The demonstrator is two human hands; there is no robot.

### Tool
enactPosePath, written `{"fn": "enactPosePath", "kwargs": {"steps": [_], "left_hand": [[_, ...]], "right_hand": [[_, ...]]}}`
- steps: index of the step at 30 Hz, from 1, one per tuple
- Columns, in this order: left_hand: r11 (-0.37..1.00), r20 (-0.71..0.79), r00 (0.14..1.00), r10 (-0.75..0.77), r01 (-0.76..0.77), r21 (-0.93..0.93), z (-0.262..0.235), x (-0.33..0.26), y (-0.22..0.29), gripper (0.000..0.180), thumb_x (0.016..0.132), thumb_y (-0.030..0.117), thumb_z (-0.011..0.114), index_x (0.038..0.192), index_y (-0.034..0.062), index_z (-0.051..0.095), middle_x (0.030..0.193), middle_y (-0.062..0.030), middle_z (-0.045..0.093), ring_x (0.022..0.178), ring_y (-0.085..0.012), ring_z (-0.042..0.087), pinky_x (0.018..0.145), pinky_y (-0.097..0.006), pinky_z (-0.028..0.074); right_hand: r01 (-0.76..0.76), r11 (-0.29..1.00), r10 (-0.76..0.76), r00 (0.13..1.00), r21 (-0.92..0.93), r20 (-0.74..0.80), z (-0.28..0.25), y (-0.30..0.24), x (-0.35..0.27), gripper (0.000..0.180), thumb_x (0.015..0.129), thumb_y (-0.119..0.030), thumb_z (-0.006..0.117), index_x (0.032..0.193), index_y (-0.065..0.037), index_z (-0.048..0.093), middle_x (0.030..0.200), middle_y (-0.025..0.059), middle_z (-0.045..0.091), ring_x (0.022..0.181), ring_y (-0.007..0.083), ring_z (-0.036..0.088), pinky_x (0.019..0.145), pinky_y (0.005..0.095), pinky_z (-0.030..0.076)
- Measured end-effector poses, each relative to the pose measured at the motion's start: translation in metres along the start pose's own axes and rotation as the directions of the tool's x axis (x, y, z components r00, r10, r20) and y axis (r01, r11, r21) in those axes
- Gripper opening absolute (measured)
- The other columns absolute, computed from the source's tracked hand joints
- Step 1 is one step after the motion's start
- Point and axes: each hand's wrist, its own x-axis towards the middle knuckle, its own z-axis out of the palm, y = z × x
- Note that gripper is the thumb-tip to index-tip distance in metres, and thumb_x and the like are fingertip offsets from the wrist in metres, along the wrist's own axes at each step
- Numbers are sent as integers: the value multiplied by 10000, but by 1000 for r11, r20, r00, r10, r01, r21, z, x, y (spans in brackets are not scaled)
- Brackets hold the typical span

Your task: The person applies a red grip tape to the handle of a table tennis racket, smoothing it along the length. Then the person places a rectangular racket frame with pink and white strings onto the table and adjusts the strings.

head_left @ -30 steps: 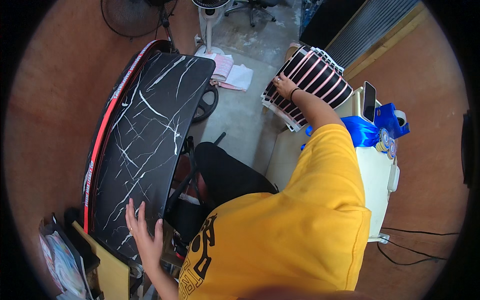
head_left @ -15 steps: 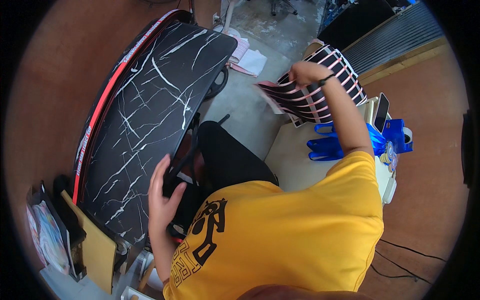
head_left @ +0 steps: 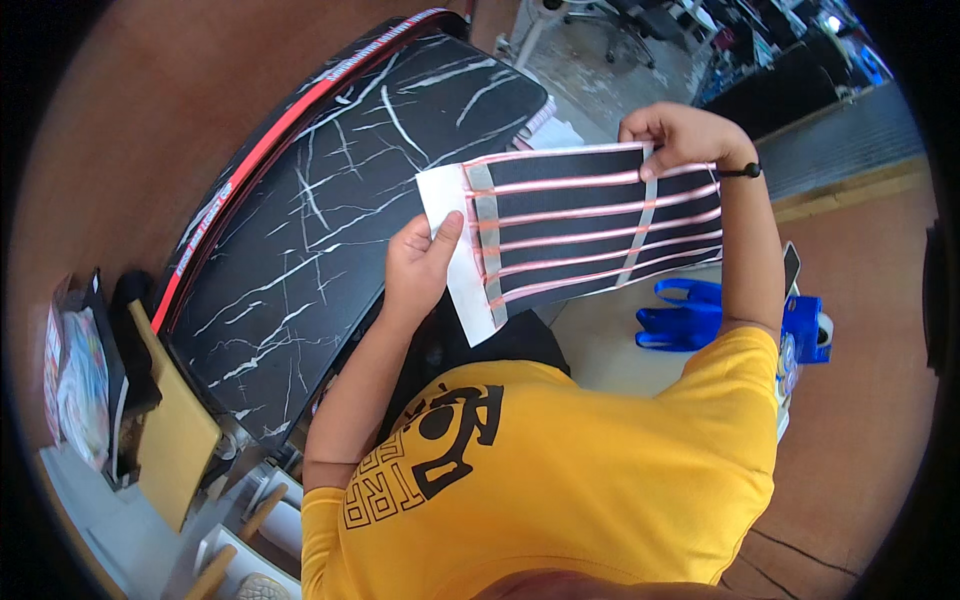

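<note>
A long sheet [head_left: 575, 215] with black panels, pink lines and greyish cross bands is stretched between my hands, above the gap beside the dark tabletop. Its left end is a plain white margin. My left hand [head_left: 420, 268] pinches that margin, thumb on top and fingers underneath. At the far edge, my right hand [head_left: 685, 138] grips the sheet near a grey band, thumb over the front. The sheet's right end passes behind my right forearm, so part of it is hidden.
A black marble-patterned table [head_left: 330, 215] with a red-edged rim fills the left side. On my right, a pale surface [head_left: 590, 340] holds a blue bag [head_left: 685, 318]. A yellow board [head_left: 175, 455] leans at lower left. An office chair [head_left: 640, 25] stands far back.
My right hand has brought the striped sheet from the right side to in front of me. My left hand has risen from the table edge and taken hold of its white end.
</note>
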Motion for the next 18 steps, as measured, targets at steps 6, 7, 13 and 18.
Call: {"fn": "enactPosePath", "kwargs": {"steps": [6,7,13,18], "left_hand": [[995,-143,985,-95,99,22,-46,10,26,237,1014,205,594,1084,-13,656,954,-66,715,773,-94,656,698,-256,521],[993,-198,975,-96,108,52,-60,11,33,240,1011,209,596,1083,-14,651,944,-70,713,765,-99,658,694,-260,523],[984,-376,926,-35,97,147,-141,-21,66,269,1015,190,575,1146,-36,634,1013,-96,709,842,-131,670,761,-280,531],[1000,-492,871,-6,17,17,-195,-65,62,269,1024,181,553,1173,-32,621,1084,-122,702,921,-167,680,825,-307,537]], "right_hand": [[-429,868,437,899,-249,-25,-45,61,37,377,618,-136,880,933,-8,718,857,38,725,802,174,640,783,325,499],[-498,782,512,856,-375,-71,-54,71,41,385,608,-162,887,927,-15,730,846,43,728,820,194,648,803,343,496],[-507,621,593,803,-598,-66,-75,92,103,546,666,-367,888,1095,-71,727,970,72,725,952,242,617,859,405,468],[-273,715,221,962,-643,-163,-100,29,192,469,729,-392,829,1014,-36,717,884,115,724,819,259,658,742,429,494]]}}
